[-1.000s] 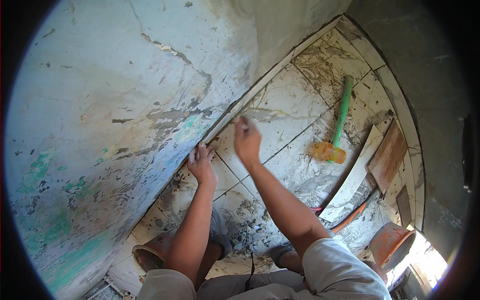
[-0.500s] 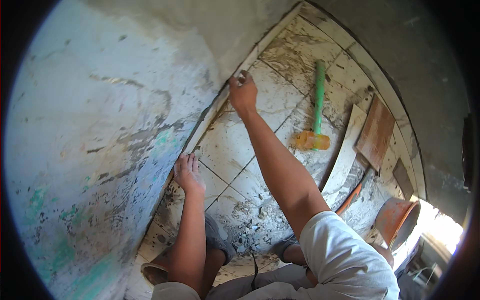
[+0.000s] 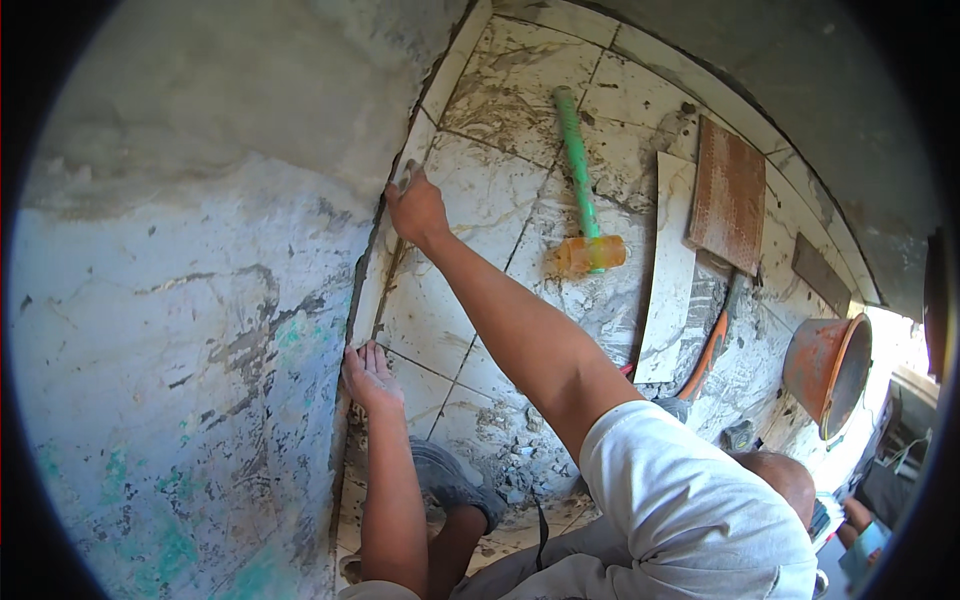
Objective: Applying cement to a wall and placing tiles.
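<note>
A narrow pale strip of skirting tile (image 3: 378, 272) stands along the foot of the left wall, edge on to the tiled floor. At its far part is my right hand (image 3: 417, 208), fingers bent round its upper edge. My left hand (image 3: 372, 378) rests against the near end, fingers stretched out and dusty. Farther along the same wall runs another skirting piece (image 3: 455, 62). A mallet with a green handle (image 3: 577, 160) and an amber head (image 3: 588, 256) lies on the floor to the right of my right hand.
A long pale tile strip (image 3: 667, 270), a brown tile piece (image 3: 728, 193) and an orange-handled tool (image 3: 708, 352) lie to the right. An orange bucket (image 3: 818, 365) is tipped sideways beyond them. Rubble (image 3: 515, 465) covers the floor by my feet. Another person's arm (image 3: 858, 520) shows at lower right.
The view has turned, so the wall and floor sit at a different angle. Both hands stay at the skirting strip, and the right hand's fingers look more closed over its edge.
</note>
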Motion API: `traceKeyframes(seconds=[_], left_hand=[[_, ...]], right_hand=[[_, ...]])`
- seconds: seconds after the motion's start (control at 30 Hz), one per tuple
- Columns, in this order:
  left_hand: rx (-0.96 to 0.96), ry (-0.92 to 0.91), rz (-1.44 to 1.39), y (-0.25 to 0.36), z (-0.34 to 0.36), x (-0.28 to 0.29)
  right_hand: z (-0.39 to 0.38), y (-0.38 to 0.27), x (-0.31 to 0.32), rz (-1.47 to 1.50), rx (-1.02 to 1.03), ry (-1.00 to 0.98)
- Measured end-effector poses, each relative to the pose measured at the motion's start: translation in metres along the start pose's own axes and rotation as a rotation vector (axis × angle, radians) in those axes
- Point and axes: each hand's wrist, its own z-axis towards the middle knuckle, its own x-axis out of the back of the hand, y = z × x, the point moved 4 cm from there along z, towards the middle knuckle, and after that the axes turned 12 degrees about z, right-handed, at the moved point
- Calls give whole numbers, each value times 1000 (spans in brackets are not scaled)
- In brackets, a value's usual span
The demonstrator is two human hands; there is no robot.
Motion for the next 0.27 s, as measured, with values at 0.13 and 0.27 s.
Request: traceKeyframes(seconds=[0.13,0.27], left_hand=[[82,3,185,5,-7,11],[-41,-397,877,40,-34,26]], right_hand=[[1,5,10,-40,-16,-109],[10,12,39,36,74,-51]])
